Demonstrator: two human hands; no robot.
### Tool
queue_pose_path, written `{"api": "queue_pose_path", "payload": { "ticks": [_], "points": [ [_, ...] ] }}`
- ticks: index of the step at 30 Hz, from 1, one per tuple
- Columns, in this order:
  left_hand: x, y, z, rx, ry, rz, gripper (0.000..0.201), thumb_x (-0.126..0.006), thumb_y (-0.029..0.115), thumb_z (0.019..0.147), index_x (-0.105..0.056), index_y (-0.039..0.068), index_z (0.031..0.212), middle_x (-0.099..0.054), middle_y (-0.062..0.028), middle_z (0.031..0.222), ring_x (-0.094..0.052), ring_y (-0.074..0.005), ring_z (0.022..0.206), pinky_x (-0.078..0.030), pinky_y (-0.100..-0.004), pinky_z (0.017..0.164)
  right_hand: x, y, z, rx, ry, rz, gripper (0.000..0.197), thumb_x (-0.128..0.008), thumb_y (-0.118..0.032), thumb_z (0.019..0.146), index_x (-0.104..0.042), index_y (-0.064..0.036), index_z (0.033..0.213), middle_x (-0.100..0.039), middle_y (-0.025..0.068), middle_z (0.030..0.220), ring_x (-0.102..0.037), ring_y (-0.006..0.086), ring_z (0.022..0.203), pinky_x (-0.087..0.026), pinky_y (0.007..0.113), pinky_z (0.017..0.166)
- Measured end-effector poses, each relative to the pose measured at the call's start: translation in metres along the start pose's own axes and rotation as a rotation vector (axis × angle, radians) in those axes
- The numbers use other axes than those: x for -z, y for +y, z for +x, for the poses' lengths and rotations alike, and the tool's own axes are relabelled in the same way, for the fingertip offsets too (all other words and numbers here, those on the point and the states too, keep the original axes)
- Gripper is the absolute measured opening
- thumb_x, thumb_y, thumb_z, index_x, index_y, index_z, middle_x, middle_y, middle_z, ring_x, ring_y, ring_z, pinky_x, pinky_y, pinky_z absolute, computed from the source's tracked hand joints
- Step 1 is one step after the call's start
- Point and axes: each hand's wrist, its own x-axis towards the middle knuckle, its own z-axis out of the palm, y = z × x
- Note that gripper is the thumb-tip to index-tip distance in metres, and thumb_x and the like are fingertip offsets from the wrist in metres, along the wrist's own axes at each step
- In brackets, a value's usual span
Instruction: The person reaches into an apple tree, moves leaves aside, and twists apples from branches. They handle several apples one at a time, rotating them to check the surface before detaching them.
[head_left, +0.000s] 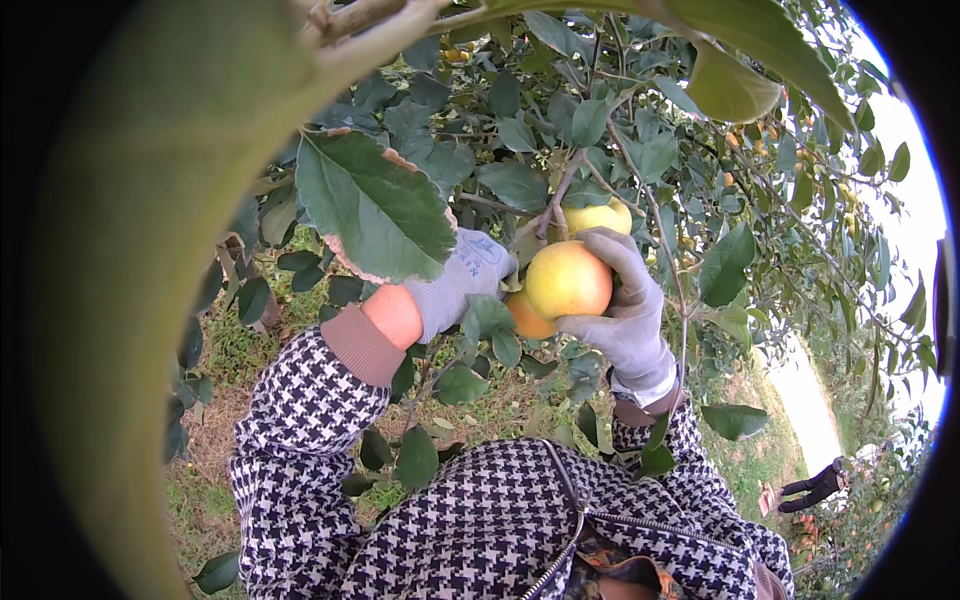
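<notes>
A yellow apple with an orange blush (566, 281) hangs among leaves in the middle of the head view. My right hand (632, 318), in a pale grey glove, is closed round its right side, thumb below and fingers above. My left hand (462, 285), in a similar glove with blue print, is just left of this apple. Leaves and the back of the hand hide its fingers. A yellow-green apple (600, 215) sits above and behind the held one. An orange-yellow apple (529, 317) shows partly beneath it, between both hands.
A large leaf with browned edges (375, 205) overlaps my left wrist. Thin branches (560, 195) run down to the apples. A blurred leaf (120, 300) fills the left rim. Far right, a person in dark clothes (815, 487) is near a pale path (800, 395).
</notes>
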Motion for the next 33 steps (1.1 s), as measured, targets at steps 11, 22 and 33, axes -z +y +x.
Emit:
{"api": "queue_pose_path", "payload": {
  "ticks": [11,22,33],
  "points": [
    [-0.076,0.017,-0.055,0.121,0.296,0.014,0.019,-0.069,0.027,0.076,-0.062,0.012,0.084,-0.063,-0.0079,0.072,-0.066,-0.0271,0.071,-0.051,-0.0397,0.06,-0.002,0.006,0.001,-0.003,0.04,-0.018,0.078,-0.089,-0.012,0.058,-0.057,-0.0007,0.129,-0.056,0.0135,0.124,-0.055,0.0261,0.117,-0.045,0.037,0.1],
    [-0.083,0.082,-0.049,0.477,0.589,0.218,0.053,-0.071,0.023,0.073,-0.056,0.01,0.122,-0.056,-0.0053,0.089,-0.058,-0.0231,0.08,-0.046,-0.0356,0.066,-0.011,-0.006,-0.005,0.169,0.096,-0.048,0.076,-0.089,-0.011,0.059,-0.058,-0.0027,0.128,-0.057,0.0143,0.123,-0.057,0.0276,0.116,-0.047,0.038,0.098],
    [-0.115,0.069,-0.087,0.516,0.877,-0.052,0.043,-0.076,0.012,0.07,-0.064,0.014,0.112,-0.057,-0.0064,0.093,-0.059,-0.0265,0.085,-0.047,-0.0396,0.068,-0.031,0.002,0.0,0.271,0.09,0.042,0.078,-0.089,-0.01,0.056,-0.058,-0.0048,0.127,-0.056,0.0166,0.124,-0.058,0.0334,0.113,-0.049,0.041,0.097]
  ]
}}
